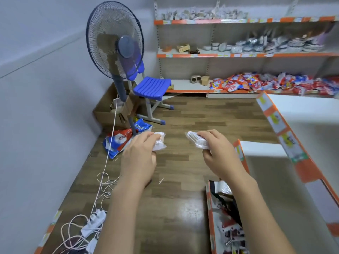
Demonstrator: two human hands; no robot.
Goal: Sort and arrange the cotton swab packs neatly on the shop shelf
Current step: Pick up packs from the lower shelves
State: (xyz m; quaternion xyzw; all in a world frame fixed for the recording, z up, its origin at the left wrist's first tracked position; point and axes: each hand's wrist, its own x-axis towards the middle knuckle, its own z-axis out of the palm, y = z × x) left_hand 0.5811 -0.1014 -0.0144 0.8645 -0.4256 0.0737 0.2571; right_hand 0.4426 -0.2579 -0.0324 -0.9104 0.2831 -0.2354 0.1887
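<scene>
Hands are out in front over the wooden floor (183,114), each with a pack of cotton swabs. The left hand (140,154) has its fingers curled over a crumpled clear swab pack (160,142), which sticks out past the fingertips toward the far right of that hand, with the thumb tucked under it. The right hand (219,149) grips a second swab pack (196,140) the same way; this one juts out to the left of the fingers, so the two packs point toward each other with a gap of bare floor between them. Both are held in the air, well apart from any shelf. On the right, the near shelf unit (300,162) with its orange edge strip runs away from the viewer, and a lower shelf (211,208) just below the right forearm holds dark and red packaged goods, too blurred to name. Far across the room, the back shelf (192,86) carries a heap of red and blue packets (256,83). To the left stand a pedestal fan (117,43) and a blue chair (152,87), with a white cord (110,143) trailing to a power strip (93,222) on the near floor.
</scene>
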